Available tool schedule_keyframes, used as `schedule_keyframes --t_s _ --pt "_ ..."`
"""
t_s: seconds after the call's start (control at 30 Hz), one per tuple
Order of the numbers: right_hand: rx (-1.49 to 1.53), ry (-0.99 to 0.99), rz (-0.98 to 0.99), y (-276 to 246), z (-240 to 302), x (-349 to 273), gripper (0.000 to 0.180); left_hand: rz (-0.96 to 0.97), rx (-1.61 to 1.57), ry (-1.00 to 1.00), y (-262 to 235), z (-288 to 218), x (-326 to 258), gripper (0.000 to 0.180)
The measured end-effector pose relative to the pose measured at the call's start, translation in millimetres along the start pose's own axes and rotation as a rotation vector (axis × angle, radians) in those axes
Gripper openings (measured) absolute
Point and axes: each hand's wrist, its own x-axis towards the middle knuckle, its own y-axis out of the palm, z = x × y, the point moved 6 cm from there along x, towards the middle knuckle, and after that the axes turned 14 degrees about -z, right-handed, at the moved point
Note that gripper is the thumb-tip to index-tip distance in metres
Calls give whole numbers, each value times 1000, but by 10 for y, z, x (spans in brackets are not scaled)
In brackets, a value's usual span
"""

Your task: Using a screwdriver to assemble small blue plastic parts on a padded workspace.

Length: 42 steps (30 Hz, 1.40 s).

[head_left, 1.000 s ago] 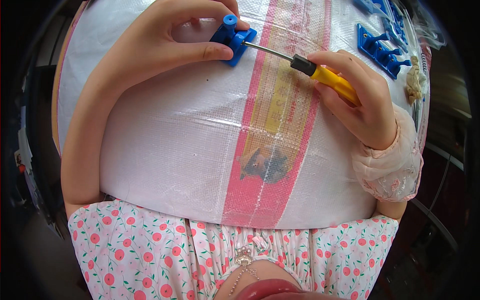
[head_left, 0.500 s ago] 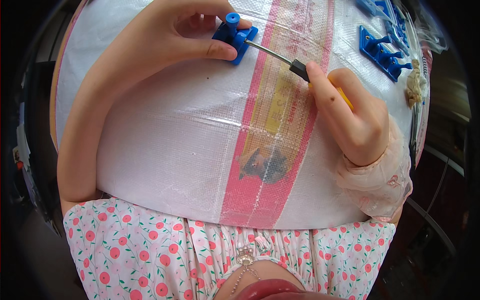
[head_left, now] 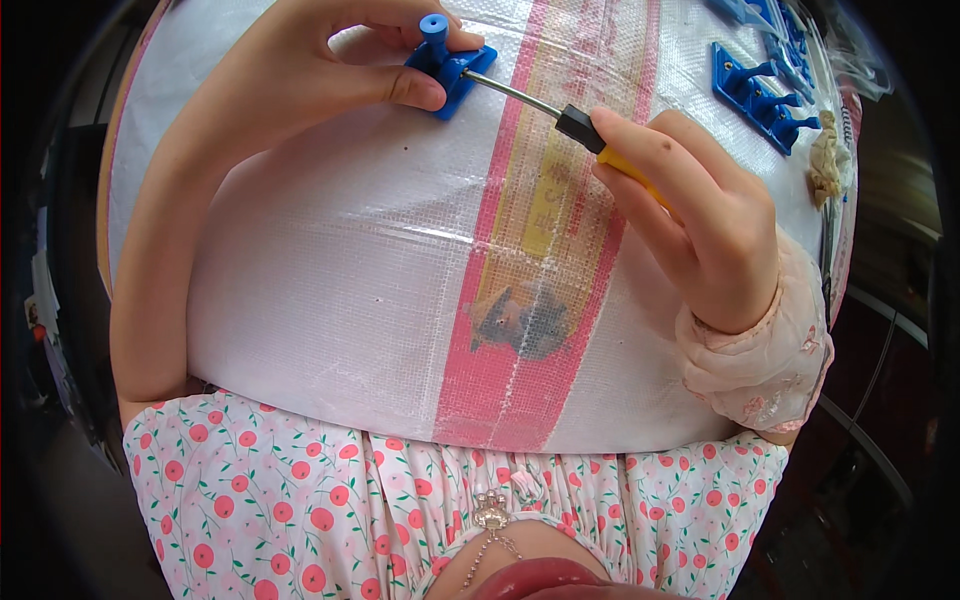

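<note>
My left hand (head_left: 400,75) grips a small blue plastic hook piece (head_left: 453,78) with a flat base and a round-ended peg, thumb on the near side and fingers behind. My right hand (head_left: 695,205) is closed around the yellow handle of a screwdriver (head_left: 520,97) with a black collar. Its metal shaft slants up and left, and the tip meets the blue piece near the base. Whether a screw sits under the tip is hidden.
A white woven sheet (head_left: 300,290) with a pink and yellow printed band covers the table. At the far right lies a blue hook rack (head_left: 755,95), with more blue parts (head_left: 790,50), clear plastic bags (head_left: 855,60) and a crumpled tan scrap (head_left: 825,160) beside it.
Both hands, the blue piece and the screwdriver have shifted slightly left in view. My right fingers have changed their grip on the handle, which has turned a little.
</note>
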Motion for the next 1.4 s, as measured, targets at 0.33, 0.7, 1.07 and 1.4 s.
schedule_keyframes --t_s 0.33,0.7,1.07,1.4 --pt "122 36 -7 22 -83 42 33 2 40 -6 -11 -2 7 35" --pt "350 254 13 48 -211 4 29 1 77 -4 11 -14 24 35" --pt "597 560 96 74 -308 -23 26 4 -90 64 24 192 50 35" --pt "87 153 86 17 -67 72 30 33 -146 -31 -12 61 85 36"
